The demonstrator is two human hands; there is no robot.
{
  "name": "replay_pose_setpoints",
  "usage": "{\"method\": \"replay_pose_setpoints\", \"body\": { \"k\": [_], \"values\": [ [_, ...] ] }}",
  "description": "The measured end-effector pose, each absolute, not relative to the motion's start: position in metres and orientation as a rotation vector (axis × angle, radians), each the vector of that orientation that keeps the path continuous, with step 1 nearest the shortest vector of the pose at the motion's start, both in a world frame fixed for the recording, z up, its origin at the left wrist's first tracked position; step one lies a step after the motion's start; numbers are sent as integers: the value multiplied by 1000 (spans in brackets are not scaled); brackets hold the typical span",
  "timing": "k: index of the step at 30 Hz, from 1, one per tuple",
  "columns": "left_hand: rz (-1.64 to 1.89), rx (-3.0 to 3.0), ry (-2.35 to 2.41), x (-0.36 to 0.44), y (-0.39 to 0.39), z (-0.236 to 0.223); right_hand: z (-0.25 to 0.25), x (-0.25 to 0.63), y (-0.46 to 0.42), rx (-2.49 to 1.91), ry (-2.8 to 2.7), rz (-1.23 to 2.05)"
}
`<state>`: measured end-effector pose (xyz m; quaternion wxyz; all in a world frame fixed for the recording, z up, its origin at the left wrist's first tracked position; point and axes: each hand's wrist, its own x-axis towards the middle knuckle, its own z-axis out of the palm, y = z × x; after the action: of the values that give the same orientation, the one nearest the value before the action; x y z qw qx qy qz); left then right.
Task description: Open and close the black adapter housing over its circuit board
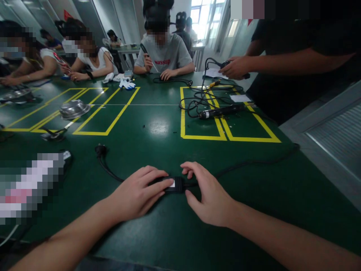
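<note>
A black inline box (pixel 178 184) with a white label sits in a black power cord (pixel 254 163) on the green table. My left hand (pixel 141 190) covers the box's left part and grips it, one fingertip lying on the label. Just right of the box is my right hand (pixel 207 197), its thumb and fingers apart around the cord without visibly closing on it. Left of my left hand, the cord curves up to its black plug (pixel 100 149). Rightward, the cord runs to the table's edge.
Yellow tape (pixel 203 138) marks rectangles on the table. Tangled black cables and a dark power strip (pixel 221 111) lie at the right. A metal bowl (pixel 74 109) and white gloves (pixel 126 84) are farther left. Across the table a person handles a cord; another person's hands (pixel 237 67) hold a dark object.
</note>
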<state>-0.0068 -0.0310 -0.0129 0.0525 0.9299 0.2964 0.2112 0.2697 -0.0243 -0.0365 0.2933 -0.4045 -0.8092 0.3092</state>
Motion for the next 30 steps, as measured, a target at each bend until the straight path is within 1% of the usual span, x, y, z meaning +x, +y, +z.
{"method": "replay_pose_setpoints", "body": {
  "k": [6, 11, 16, 26, 30],
  "values": [
    [744, 2860, 885, -10, -34, -16, -30, 264, -27, -1084, -2267, 781],
    [730, 2800, 922, -11, -36, -18, -31, 264, -26, -1087, -2299, 798],
    [794, 2789, 888, -8, -36, -20, -31, 263, -24, -1116, -2355, 806],
    [730, 2833, 999, -1, -35, -19, -36, 262, -19, -1081, -2359, 752],
    [880, 2801, 962, -2, -32, -23, -38, 260, -17, -1105, -2289, 739]
  ]
}}
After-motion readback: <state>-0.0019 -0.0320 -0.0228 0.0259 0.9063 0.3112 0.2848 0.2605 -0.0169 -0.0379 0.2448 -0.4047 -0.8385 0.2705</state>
